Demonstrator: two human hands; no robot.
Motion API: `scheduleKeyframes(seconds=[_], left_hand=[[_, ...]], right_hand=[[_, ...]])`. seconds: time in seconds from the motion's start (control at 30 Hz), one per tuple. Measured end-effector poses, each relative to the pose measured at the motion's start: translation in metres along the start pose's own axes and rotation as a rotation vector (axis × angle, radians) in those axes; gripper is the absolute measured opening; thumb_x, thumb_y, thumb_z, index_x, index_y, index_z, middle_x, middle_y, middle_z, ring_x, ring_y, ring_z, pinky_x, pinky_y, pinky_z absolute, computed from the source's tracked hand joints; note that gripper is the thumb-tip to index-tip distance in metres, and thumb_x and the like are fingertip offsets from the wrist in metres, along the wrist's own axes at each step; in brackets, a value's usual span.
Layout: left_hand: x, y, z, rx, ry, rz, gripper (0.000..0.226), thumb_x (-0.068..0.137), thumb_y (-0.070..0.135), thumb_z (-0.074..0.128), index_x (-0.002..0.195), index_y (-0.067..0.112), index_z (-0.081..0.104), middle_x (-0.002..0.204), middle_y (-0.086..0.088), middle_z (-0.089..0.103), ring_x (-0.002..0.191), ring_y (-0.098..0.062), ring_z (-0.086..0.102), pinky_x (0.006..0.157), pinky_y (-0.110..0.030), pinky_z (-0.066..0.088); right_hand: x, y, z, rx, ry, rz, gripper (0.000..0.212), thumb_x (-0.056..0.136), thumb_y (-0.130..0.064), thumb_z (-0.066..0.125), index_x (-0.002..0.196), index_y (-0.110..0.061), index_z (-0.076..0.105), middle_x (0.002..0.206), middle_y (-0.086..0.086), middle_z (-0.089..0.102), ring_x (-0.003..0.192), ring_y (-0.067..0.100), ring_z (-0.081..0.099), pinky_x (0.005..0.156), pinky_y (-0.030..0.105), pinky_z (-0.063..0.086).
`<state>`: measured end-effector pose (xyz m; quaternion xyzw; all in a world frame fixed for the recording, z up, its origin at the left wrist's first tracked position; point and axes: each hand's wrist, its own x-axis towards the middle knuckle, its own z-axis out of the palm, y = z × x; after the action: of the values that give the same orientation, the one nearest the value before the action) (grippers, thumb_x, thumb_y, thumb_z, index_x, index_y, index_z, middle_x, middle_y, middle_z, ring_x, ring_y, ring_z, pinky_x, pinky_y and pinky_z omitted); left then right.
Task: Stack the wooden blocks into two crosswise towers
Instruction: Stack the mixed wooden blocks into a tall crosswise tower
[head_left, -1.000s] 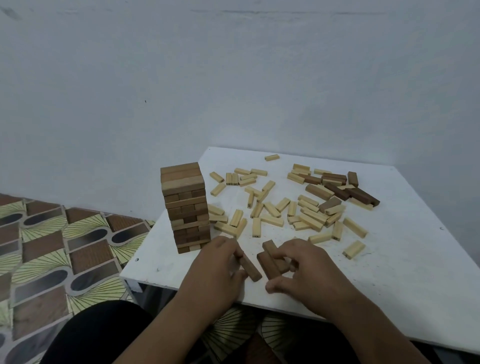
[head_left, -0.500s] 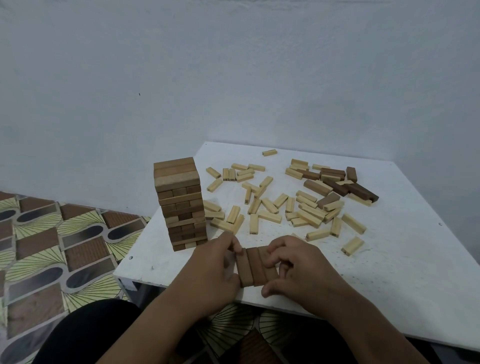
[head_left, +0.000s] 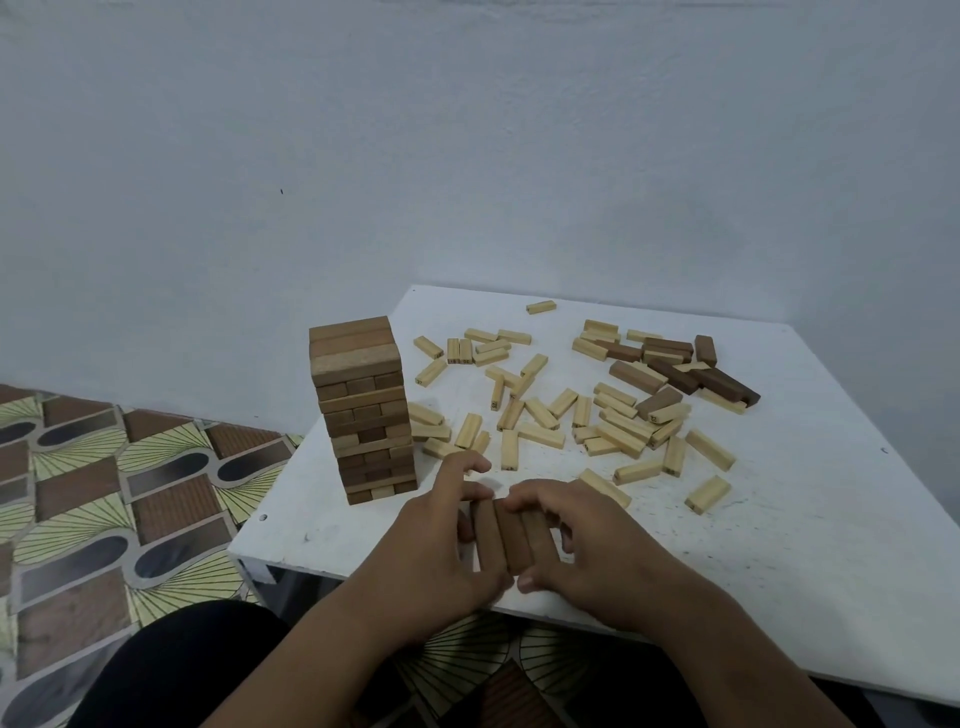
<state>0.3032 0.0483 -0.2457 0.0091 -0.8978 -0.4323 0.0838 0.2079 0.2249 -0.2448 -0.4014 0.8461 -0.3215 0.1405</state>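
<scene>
Both hands have pulled three dark brown blocks (head_left: 506, 538) together into a tight side-by-side row, low centre of frame, near the white table's (head_left: 810, 571) front edge. Left hand (head_left: 441, 551) and right hand (head_left: 587, 545) pinch it from either side. Brown tower (head_left: 363, 408) stands just upper left.

Pale blue wall (head_left: 467, 156), patterned tile floor (head_left: 104, 493), white table (head_left: 805, 545)
</scene>
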Motion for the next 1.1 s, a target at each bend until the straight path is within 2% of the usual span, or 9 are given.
scheduleKeyframes(seconds=[0.17,0.27,0.47,0.63,0.73,0.87,0.97,1.1], left_hand=[[0.000,0.000,0.001,-0.016,0.000,0.007,0.079,0.069,0.021,0.081,0.125,0.043,0.030,0.114,0.017,0.061,0.087,0.003,0.059,0.068,-0.011,0.045],[0.000,0.000,0.002,-0.020,-0.005,0.009,0.075,0.070,0.019,0.079,0.122,0.044,0.030,0.111,0.017,0.061,0.089,0.001,0.058,0.069,-0.012,0.046],[0.000,0.000,0.001,-0.008,-0.026,0.000,0.076,0.069,0.020,0.080,0.120,0.045,0.029,0.112,0.017,0.059,0.090,0.003,0.057,0.069,-0.012,0.046],[0.001,0.007,-0.008,0.022,0.013,0.052,0.077,0.069,0.027,0.080,0.121,0.046,0.027,0.114,0.019,0.058,0.090,-0.006,0.054,0.070,-0.019,0.049],[0.003,0.026,-0.024,0.050,0.084,0.116,0.076,0.070,0.024,0.081,0.122,0.042,0.029,0.115,0.019,0.058,0.090,-0.007,0.052,0.068,-0.017,0.047],[0.006,0.055,-0.060,0.082,0.143,0.181,0.073,0.071,0.019,0.080,0.119,0.042,0.029,0.113,0.021,0.056,0.081,-0.003,0.051,0.064,-0.013,0.042],[0.004,0.068,-0.093,0.086,0.193,0.181,0.074,0.070,0.017,0.079,0.119,0.042,0.030,0.113,0.018,0.057,0.077,-0.009,0.052,0.064,-0.018,0.045],[0.003,0.072,-0.134,0.142,0.269,0.156,0.072,0.072,0.016,0.080,0.119,0.038,0.029,0.111,0.016,0.060,0.074,-0.006,0.054,0.063,-0.014,0.046]], right_hand=[[-0.004,-0.007,-0.006,0.008,-0.015,-0.014,0.060,0.077,-0.026,0.081,0.122,-0.047,0.049,0.099,-0.031,0.047,0.090,-0.021,0.041,0.071,0.002,0.035],[-0.006,-0.008,-0.007,0.012,-0.013,0.003,0.053,0.080,-0.023,0.078,0.117,-0.048,0.049,0.097,-0.025,0.047,0.088,-0.018,0.043,0.070,0.004,0.036],[-0.005,-0.008,0.000,0.001,-0.011,0.005,0.047,0.081,-0.027,0.076,0.110,-0.049,0.046,0.106,-0.022,0.047,0.090,-0.011,0.042,0.071,0.011,0.034],[-0.008,-0.020,-0.015,-0.012,0.023,-0.048,0.046,0.082,-0.025,0.075,0.110,-0.047,0.046,0.111,-0.027,0.046,0.096,-0.010,0.041,0.076,0.014,0.033],[-0.009,-0.040,-0.038,-0.009,0.055,-0.102,0.043,0.083,-0.023,0.075,0.107,-0.045,0.047,0.108,-0.032,0.046,0.096,-0.013,0.041,0.072,0.008,0.035],[-0.003,-0.076,-0.067,-0.039,0.106,-0.185,0.044,0.084,-0.026,0.075,0.110,-0.046,0.046,0.100,-0.040,0.044,0.094,-0.008,0.044,0.075,0.005,0.036],[0.011,-0.105,-0.080,-0.062,0.123,-0.266,0.043,0.084,-0.023,0.074,0.112,-0.042,0.048,0.095,-0.045,0.042,0.093,-0.010,0.044,0.073,0.002,0.034],[0.041,-0.136,-0.084,-0.026,0.098,-0.320,0.043,0.085,-0.021,0.073,0.112,-0.044,0.047,0.091,-0.044,0.042,0.088,-0.016,0.043,0.070,-0.001,0.033]])
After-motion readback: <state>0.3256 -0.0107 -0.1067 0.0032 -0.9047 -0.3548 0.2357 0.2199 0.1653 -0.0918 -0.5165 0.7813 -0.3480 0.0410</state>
